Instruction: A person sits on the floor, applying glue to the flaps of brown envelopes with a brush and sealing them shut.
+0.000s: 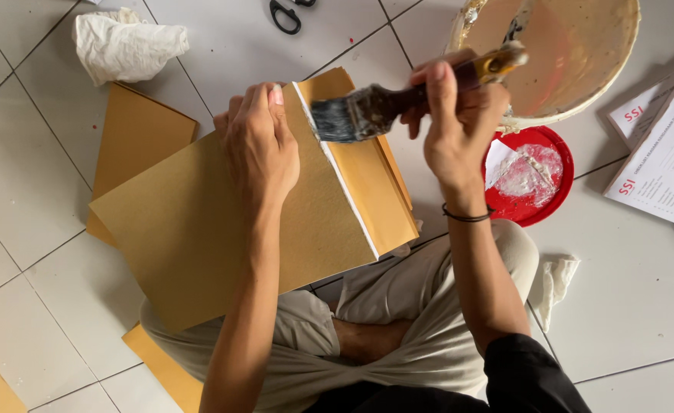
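Fingers of the left hand (259, 145) pressed down on a large brown paper sheet (199, 229) that lay across the person's lap, thumb near its upper edge. The right hand (455, 115) was closed around the dark handle of a flat paintbrush (367, 111), its bristles touching a white strip along the sheet's folded edge, probably glue. More brown sheets (134, 134) lay beneath on the tiled floor (635, 298). Beside the right wrist sat a red lid (545, 200) with white paste, a stained bucket (574, 53) above it, and printed papers (670, 164) further right. A crumpled white cloth (126, 46) and scissors (285, 15) lay well apart.
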